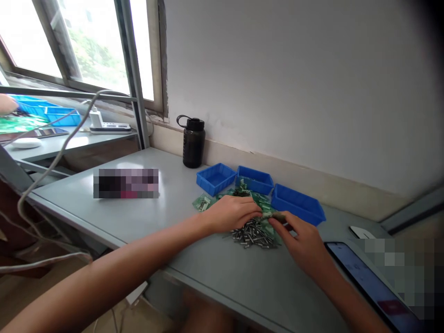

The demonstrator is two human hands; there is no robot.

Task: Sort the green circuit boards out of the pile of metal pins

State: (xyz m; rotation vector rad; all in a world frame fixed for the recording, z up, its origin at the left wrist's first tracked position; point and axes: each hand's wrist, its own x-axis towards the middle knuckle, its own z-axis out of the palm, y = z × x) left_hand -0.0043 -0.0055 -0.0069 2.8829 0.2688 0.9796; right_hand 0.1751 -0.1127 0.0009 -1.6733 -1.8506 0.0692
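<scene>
One small pale-green piece (pixel 267 215) is sitting between my hands just above a heap of metal pins (pixel 255 237); I cannot tell what it is. My right hand (pixel 301 233) is pinching it between thumb and finger, while my left hand (pixel 236 212) is resting its fingers together at the other end, whether gripping or only touching I cannot tell. Green plastic bags (pixel 263 200) are lying behind the pins, probably for easy reach. Three blue bins (pixel 296 209) are standing near the wall (pixel 294 88), likely leaving elbow room, a black bottle (pixel 193 145) is standing past them, and a phone (pixel 369 282) is lying beside my right forearm
</scene>
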